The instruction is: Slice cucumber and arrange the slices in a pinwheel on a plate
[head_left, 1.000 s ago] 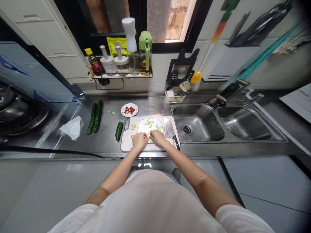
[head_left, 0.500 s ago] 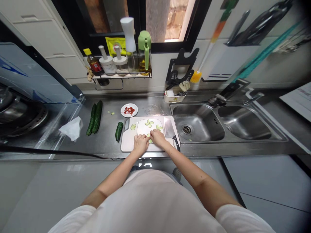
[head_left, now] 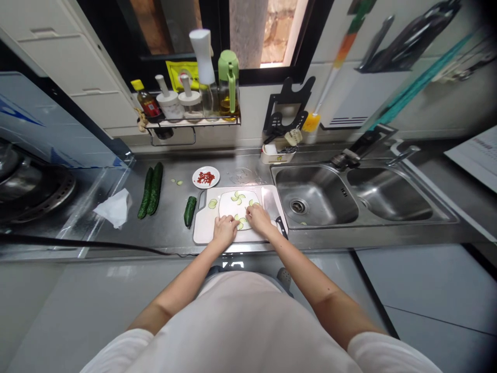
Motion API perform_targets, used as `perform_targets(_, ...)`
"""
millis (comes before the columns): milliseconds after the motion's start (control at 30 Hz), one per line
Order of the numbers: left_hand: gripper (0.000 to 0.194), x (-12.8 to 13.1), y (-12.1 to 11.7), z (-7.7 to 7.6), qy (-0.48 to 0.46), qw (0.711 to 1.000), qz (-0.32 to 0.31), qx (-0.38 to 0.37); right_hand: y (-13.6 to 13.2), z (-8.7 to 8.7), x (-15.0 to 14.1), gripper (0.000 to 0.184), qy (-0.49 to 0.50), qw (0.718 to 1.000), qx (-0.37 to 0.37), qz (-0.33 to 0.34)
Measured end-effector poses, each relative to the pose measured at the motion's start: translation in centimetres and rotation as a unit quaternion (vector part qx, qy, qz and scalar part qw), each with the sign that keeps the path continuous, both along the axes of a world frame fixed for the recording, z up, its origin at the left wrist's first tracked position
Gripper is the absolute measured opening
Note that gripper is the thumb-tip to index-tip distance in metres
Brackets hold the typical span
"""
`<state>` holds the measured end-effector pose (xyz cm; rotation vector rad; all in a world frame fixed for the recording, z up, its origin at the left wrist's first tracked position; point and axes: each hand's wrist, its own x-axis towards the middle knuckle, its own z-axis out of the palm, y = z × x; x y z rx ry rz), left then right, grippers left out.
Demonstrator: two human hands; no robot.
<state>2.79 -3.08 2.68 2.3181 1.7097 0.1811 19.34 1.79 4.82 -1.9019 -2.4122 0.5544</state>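
A square white plate lies on the pale cutting board, with thin cucumber slices fanned into small groups on it. My left hand rests over the plate's near edge, fingers forward and slightly apart, the tips beside the nearest slices. Over the plate's right side, my right hand has its fingertips pinched together at another group of slices; what lies between them is too small to make out. A knife with a black handle lies at the board's right. A few loose slices sit on the board's left side.
Left of the board are a cut cucumber piece, two whole cucumbers and a crumpled white cloth or paper. A small dish of chopped red pieces stands behind. The double sink is at right; a bottle rack hangs above.
My right hand has moved to the right, away from my left fingertips, to the slices at the plate's right side. The nearest slices show more fully. My left hand has hardly moved.
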Motion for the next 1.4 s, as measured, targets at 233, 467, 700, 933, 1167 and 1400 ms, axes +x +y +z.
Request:
perform_targets(233,0.031,0.0,0.2,0.1,-0.005,1.0,-0.004,0.002,-0.6,-0.7,-0.2,0.019,-0.015,1.0,-0.018,0.008)
perform_targets(467,0.03,0.3,0.2,0.4,0.002,1.0,0.0,-0.009,-0.7,-0.2,-0.4,0.022,-0.032,0.999,-0.02,0.012)
perform_targets(700,0.031,0.5,0.4,0.5,0.003,1.0,0.002,-0.016,-1.2,0.0,-0.4,0.022,-0.028,0.999,-0.018,0.005)
perform_targets(933,0.03,0.6,0.5,0.8,0.005,1.0,-0.001,-0.02,-1.9,-0.2,-0.6,0.023,0.006,1.0,0.022,0.013)
perform_targets(1167,0.03,0.7,0.7,0.9,0.011,1.0,-0.006,-0.02,-1.8,0.0,-0.8,0.024,0.036,0.999,0.039,0.002)
perform_targets(1400,0.029,0.6,0.7,0.9,0.011,1.0,-0.004,-0.021,-1.9,-0.5,-0.7,0.026,0.008,0.999,0.026,0.027)
